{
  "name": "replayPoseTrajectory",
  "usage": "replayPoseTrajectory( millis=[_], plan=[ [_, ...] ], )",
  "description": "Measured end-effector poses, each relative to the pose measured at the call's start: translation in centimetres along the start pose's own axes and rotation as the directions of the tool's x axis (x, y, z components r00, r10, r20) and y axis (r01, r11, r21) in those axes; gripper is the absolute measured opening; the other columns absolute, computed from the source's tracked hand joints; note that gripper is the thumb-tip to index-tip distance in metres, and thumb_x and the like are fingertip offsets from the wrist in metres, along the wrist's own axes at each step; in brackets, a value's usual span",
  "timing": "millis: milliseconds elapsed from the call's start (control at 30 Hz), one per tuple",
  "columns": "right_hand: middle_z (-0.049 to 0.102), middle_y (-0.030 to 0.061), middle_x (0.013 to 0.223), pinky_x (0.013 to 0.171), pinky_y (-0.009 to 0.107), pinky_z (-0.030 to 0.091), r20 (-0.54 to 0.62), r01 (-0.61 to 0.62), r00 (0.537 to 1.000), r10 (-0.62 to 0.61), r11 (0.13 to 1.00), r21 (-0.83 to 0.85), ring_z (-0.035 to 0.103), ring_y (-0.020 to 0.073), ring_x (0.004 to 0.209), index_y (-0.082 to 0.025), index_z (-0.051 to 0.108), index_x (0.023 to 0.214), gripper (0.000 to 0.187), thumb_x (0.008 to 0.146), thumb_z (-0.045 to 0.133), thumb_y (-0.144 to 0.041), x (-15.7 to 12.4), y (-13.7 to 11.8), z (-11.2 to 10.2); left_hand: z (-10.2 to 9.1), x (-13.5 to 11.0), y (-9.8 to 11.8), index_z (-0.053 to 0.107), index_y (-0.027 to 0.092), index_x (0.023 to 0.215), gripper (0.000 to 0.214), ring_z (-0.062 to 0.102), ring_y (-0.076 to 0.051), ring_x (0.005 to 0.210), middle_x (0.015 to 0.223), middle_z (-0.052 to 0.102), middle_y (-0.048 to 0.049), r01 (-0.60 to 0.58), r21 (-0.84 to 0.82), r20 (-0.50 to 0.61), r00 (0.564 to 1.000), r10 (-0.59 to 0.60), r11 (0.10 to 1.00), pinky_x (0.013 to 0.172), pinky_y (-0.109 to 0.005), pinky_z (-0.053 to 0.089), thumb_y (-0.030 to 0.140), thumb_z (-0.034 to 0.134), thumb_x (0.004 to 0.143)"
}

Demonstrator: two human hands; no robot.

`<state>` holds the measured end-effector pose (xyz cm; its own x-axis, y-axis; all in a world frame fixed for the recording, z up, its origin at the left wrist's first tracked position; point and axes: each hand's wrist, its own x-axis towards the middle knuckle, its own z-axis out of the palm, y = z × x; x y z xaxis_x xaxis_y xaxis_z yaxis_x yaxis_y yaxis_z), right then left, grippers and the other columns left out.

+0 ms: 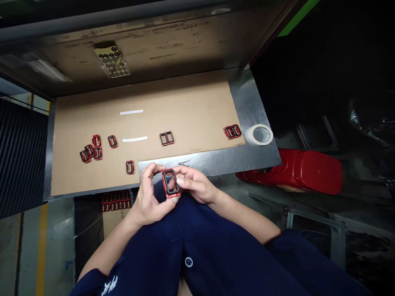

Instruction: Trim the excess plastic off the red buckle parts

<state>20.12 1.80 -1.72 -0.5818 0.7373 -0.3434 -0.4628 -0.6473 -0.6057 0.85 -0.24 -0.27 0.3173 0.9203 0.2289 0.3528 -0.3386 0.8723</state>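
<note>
Close to my body, in front of the table edge, I hold a small red rectangular frame with a black rim (164, 183) around its opening. My left hand (148, 201) grips it from the left, thumb at its lower edge and fingers at the top. My right hand (197, 183) pinches its right side, with the thumb on the black rim. Just beyond my hands, a pair of tweezers (184, 163) lies on the bare metal strip. A single matching frame (130, 167) rests on the cardboard to the left of my hands.
Cardboard (191, 102) covers much of the metal table (256, 98). Several more frames (96, 153) cluster at left; a pair (167, 138) lies mid-table, others (232, 131) at right beside a tape roll (261, 135). A box of frames (116, 201) stands below; a red plastic object (317, 170) is right.
</note>
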Motion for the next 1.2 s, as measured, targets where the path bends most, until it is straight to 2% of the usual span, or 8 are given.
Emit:
replayPoseTrajectory(
  millis=[333, 567, 767, 833, 933, 1000, 1100, 1200],
  plan=[
    [0.077, 0.0065, 0.089, 0.063, 0.023, 0.057, 0.04, -0.022, 0.999, 0.019, 0.997, 0.078, 0.071, 0.0131, 0.065, -0.013, 0.067, 0.12, 0.054, 0.078, 0.084, -0.041, -0.1, -0.2, -0.3, 0.2, -0.5, -0.3, 0.015, 0.026, 0.157, 0.096, 0.054, -0.029, 0.13, 0.135, 0.049, -0.0154, 0.085, -0.052, -0.006, 0.996, -0.086, 0.995, 0.111, -0.054, 0.046, 0.019, 0.072, 0.08],
    [0.071, -0.0018, 0.068, 0.055, 0.02, 0.053, -0.031, 0.009, 1.0, -0.007, 0.998, 0.057, 0.063, 0.0083, 0.052, -0.015, 0.069, 0.097, 0.039, 0.071, 0.09, -0.034, -0.1, 0.0, -0.1, -0.1, -0.3, -0.3, 0.026, 0.026, 0.155, 0.088, 0.055, -0.03, 0.13, 0.138, 0.052, -0.015, 0.035, 0.024, 0.065, 0.997, -0.037, 0.999, 0.111, -0.055, 0.047, 0.019, 0.073, 0.081],
    [0.072, -0.0019, 0.072, 0.054, 0.022, 0.054, -0.053, 0.1, 0.992, -0.112, 0.977, -0.189, 0.064, 0.0089, 0.054, -0.017, 0.073, 0.102, 0.034, 0.076, 0.087, -0.033, -0.7, -0.4, 0.0, -0.5, -0.8, -0.9, 0.038, 0.025, 0.152, 0.077, 0.06, -0.031, 0.128, 0.145, 0.053, -0.0166, 0.31, -0.313, 0.222, 0.943, -0.248, 0.898, 0.106, -0.048, 0.054, 0.034, 0.075, 0.085],
    [0.074, -0.0001, 0.076, 0.062, 0.026, 0.057, -0.005, 0.217, 0.971, -0.238, 0.89, -0.401, 0.067, 0.0117, 0.061, -0.019, 0.076, 0.107, 0.028, 0.082, 0.081, -0.031, -1.1, -0.9, 0.2, -0.6, -1.0, -1.2, 0.043, 0.024, 0.15, 0.071, 0.066, -0.031, 0.118, 0.141, 0.058, -0.0163, 0.411, -0.479, 0.326, 0.904, -0.278, 0.776, 0.098, -0.046, 0.058, 0.043, 0.071, 0.088],
    [0.077, 0.0043, 0.088, 0.075, 0.031, 0.059, 0.167, 0.383, 0.902, -0.399, 0.556, -0.738, 0.072, 0.0165, 0.078, -0.023, 0.078, 0.112, 0.023, 0.091, 0.072, -0.026, -1.5, -1.6, 0.4, -0.4, -1.1, -1.7, 0.054, 0.023, 0.142, 0.062, 0.072, -0.029, 0.101, 0.133, 0.064, -0.0164, 0.514, -0.656, 0.422, 0.857, -0.295, 0.553, 0.089, -0.046, 0.061, 0.055, 0.065, 0.09],
    [0.078, 0.006, 0.094, 0.08, 0.033, 0.059, 0.292, 0.459, 0.85, -0.438, 0.344, -0.819, 0.073, 0.0182, 0.084, -0.024, 0.078, 0.115, 0.024, 0.094, 0.067, -0.024, -1.5, -1.8, 0.5, -0.2, -1.1, -2.0, 0.061, 0.022, 0.134, 0.057, 0.073, -0.029, 0.101, 0.131, 0.066, -0.0165, 0.541, -0.702, 0.419, 0.84, -0.346, 0.463, 0.089, -0.047, 0.061, 0.057, 0.065, 0.09],
    [0.078, 0.0051, 0.092, 0.08, 0.034, 0.059, 0.401, 0.521, 0.777, -0.485, 0.14, -0.842, 0.072, 0.0181, 0.082, -0.027, 0.077, 0.115, 0.025, 0.096, 0.063, -0.021, -1.2, -1.7, 0.6, 0.0, -0.8, -2.1, 0.066, 0.024, 0.127, 0.048, 0.071, -0.031, 0.111, 0.132, 0.067, -0.0144, 0.567, -0.707, 0.415, 0.817, -0.401, 0.423, 0.095, -0.046, 0.059, 0.051, 0.07, 0.088],
    [0.079, 0.0047, 0.095, 0.082, 0.036, 0.059, 0.411, 0.502, 0.752, -0.516, 0.043, -0.864, 0.071, 0.0197, 0.086, -0.028, 0.077, 0.115, 0.025, 0.094, 0.064, -0.023, -1.0, -1.4, 0.2, -0.1, -0.6, -2.0, 0.064, 0.027, 0.128, 0.053, 0.066, -0.031, 0.123, 0.135, 0.067, -0.0127, 0.528, -0.706, 0.368, 0.843, -0.393, 0.471, 0.103, -0.046, 0.055, 0.045, 0.079, 0.081]
  ],
)
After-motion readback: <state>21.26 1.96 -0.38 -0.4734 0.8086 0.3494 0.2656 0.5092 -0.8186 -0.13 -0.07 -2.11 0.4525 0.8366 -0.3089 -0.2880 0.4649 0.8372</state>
